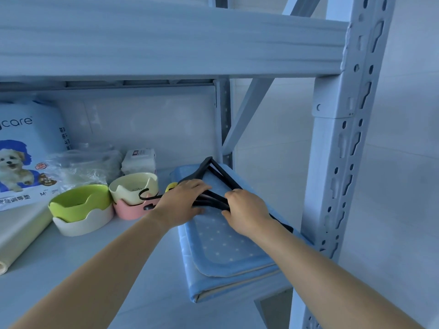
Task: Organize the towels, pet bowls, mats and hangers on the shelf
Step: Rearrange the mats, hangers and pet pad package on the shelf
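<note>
**Black hangers on the blue mats**

A pile of black hangers point(213, 201) lies on top of the blue mats point(228, 245), at the right end of the shelf point(95, 269). The hangers are thin and dark, shaped like triangles, and they sit one on top of another. Their curved hooks point(145, 195) poke out to the left, in front of the bowls.

The left hand point(183, 203) lies flat on the hangers with its fingers stretched out over them. The right hand point(244, 210) has its fingers curled around the hanger bars and holds them.

The mats are folded and stacked. They are light blue with little white dots, and they have a pale underside that shows at the edge.

To the left of the mats stand two stacks of pet bowls. A green bowl point(80, 201) sits in a white bowl point(83, 225). Just beside them, a cream bowl point(134, 186) sits in a pink bowl point(128, 212).

Behind the bowls are a clear plastic bag point(83, 165) and a small white pack point(139, 161). At the far left stands a big blue pack with a dog picture point(21, 157), and a cream roll point(19, 236) lies in front of it.
</note>
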{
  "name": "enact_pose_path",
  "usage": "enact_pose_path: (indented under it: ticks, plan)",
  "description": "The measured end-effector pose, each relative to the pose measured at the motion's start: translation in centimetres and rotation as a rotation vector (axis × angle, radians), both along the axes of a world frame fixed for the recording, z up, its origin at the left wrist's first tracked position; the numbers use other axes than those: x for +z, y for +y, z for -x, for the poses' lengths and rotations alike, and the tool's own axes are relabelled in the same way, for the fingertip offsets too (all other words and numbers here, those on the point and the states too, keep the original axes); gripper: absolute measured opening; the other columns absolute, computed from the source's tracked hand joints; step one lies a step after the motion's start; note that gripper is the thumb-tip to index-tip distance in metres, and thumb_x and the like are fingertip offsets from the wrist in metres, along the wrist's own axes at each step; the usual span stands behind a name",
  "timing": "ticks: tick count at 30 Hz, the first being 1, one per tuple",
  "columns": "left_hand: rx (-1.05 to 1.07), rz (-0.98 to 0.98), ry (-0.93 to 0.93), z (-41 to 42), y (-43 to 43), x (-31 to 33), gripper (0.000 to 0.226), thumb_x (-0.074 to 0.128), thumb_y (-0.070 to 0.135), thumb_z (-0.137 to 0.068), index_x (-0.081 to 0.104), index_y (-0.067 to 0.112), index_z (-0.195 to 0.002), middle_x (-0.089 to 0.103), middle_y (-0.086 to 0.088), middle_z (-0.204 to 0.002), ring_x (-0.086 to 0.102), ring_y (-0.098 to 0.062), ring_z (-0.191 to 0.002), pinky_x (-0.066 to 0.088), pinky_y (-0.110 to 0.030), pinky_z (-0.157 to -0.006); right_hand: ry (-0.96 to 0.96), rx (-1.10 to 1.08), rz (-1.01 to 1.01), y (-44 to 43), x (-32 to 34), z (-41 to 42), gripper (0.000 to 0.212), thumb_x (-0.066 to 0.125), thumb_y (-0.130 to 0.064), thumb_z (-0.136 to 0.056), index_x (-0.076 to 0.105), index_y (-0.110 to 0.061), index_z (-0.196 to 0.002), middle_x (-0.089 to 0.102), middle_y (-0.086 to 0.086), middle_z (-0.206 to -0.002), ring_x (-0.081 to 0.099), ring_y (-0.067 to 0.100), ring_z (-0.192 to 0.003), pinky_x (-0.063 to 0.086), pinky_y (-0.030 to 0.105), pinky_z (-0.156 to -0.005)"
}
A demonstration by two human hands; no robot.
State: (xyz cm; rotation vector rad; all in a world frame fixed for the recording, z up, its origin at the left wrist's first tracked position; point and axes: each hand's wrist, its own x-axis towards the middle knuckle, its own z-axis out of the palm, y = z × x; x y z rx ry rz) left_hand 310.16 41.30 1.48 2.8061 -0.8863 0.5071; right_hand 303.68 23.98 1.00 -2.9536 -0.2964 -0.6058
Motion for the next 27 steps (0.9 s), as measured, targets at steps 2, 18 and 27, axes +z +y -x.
enact_pose_path:
  ticks: [2, 18, 27]
  plan:
    - [-0.042, -0.038, -0.010, -0.9, -0.3, 0.1, 0.048, 0.061, 0.031, -0.086, 0.045, 0.033, -0.131, 0.044, 0.016, -0.132, 0.040, -0.008, -0.125, 0.039, -0.026, -0.095, 0.011, -0.015, -0.003, 0.2, 0.0, -0.6, 0.021, 0.051, -0.025, -0.093, 0.041, -0.012, -0.081, 0.043, 0.003, -0.082, 0.046, 0.021, -0.070, 0.029, 0.027, -0.050]
    - [-0.168, -0.222, -0.029, -4.3, -1.1, 0.7, 0.026, 0.054, 0.029, -0.090, 0.050, 0.029, -0.116, 0.056, 0.010, -0.112, 0.048, -0.013, -0.108, 0.034, -0.023, -0.080, 0.026, -0.123, -0.086, -0.8, -1.0, -1.8, 0.034, 0.059, -0.037, -0.088, 0.048, -0.009, -0.070, 0.048, 0.003, -0.070, 0.046, 0.019, -0.066, 0.034, 0.027, -0.057]
    - [-0.178, -0.239, -0.014, -4.6, -1.1, 1.4, 0.020, 0.055, 0.028, -0.089, 0.051, 0.031, -0.108, 0.054, 0.015, -0.104, 0.047, -0.009, -0.103, 0.042, -0.028, -0.083, 0.016, -0.142, -0.171, -0.9, -0.5, -1.6, 0.024, 0.058, -0.024, -0.085, 0.050, -0.008, -0.068, 0.040, 0.001, -0.062, 0.041, 0.018, -0.059, 0.025, 0.024, -0.044]
